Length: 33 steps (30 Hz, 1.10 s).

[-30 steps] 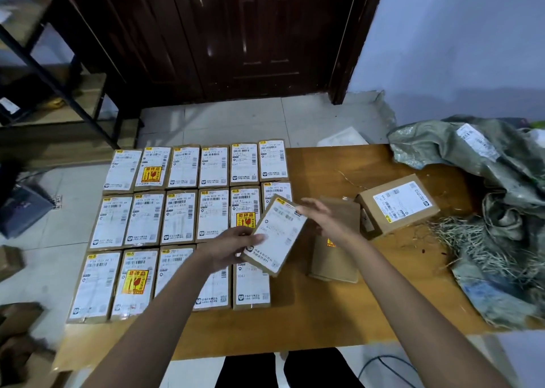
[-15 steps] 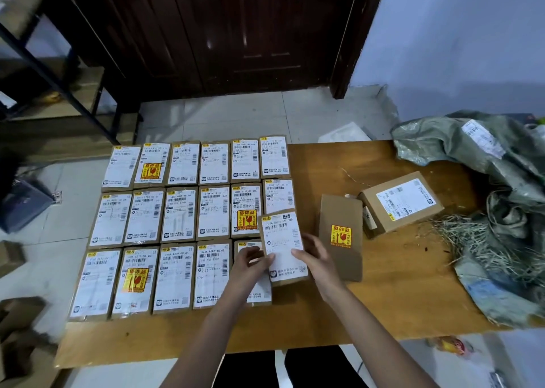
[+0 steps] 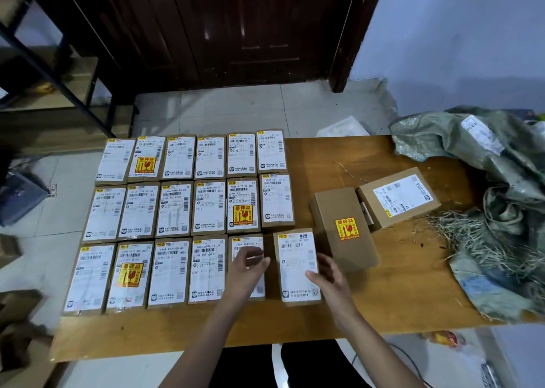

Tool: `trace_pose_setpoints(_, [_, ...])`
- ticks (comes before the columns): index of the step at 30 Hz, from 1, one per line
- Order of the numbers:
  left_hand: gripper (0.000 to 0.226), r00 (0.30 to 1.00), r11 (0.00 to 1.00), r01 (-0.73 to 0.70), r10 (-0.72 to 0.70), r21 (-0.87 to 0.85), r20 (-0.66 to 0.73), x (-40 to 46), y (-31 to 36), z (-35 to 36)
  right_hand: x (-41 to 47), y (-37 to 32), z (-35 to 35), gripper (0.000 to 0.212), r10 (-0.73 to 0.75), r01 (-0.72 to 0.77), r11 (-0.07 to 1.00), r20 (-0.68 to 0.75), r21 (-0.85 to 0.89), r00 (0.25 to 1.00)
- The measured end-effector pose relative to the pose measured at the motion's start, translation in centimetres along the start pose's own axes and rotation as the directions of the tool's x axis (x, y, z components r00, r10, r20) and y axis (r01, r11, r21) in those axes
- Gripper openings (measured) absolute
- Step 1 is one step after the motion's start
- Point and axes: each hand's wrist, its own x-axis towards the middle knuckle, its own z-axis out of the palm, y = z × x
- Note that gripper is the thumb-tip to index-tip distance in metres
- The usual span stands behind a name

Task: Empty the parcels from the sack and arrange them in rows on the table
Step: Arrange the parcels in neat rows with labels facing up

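**Seat parcel six in the near row**

The just-placed parcel (image 3: 298, 267) lies flat on the table (image 3: 339, 323), label up, at the row's 3 o'clock end, with a visible gap to the fifth parcel (image 3: 247, 244). Our right hand (image 3: 330, 281) rests on its 4 o'clock corner, fingers loosely spread, not gripping. Our left hand (image 3: 247, 267) hovers over the fifth parcel, fingers relaxed, holding nothing (contact unclear).

To finish well, we'd nudge it toward 9 o'clock until the sides touch, and square its far edge under the row above. Push low on the side wall so it slides rather than tips.

Still loose: a sticker-marked parcel (image 3: 345, 228) and a label-up parcel (image 3: 398, 197) at 2 o'clock. The sack (image 3: 472, 152) lies crumpled at 3 o'clock; contents hidden.
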Motion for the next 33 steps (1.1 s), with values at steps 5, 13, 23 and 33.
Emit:
trace_pose_setpoints(5, [0.023, 0.999, 0.992, -0.047, 0.05, 0.12, -0.015, 0.1, -0.7, 0.1, 0.5, 1.7, 1.1, 0.06, 0.07, -0.07, 0.996, -0.008, -0.052, 0.998])
trace_pose_setpoints(13, [0.021, 0.998, 0.986, -0.059, 0.061, 0.156, -0.004, 0.5, -1.1, -0.1, 1.9, 1.8, 3.1, 0.064, 0.03, -0.042, 0.977, -0.056, -0.209, 0.998])
trace_pose_setpoints(23, [0.021, 0.996, 0.987, -0.071, 0.078, 0.146, -0.042, 0.5, -0.6, 0.0, 2.7, 1.3, 3.3, 0.063, -0.153, 0.097, 0.834, -0.058, -0.543, 0.987])
trace_pose_setpoints(33, [0.02, 0.991, 0.986, -0.101, 0.111, 0.134, -0.07, 1.4, 0.6, -0.5, 8.4, -5.1, 6.0, 0.076, -0.457, 0.449, 0.07, 0.372, -0.891, 0.808])
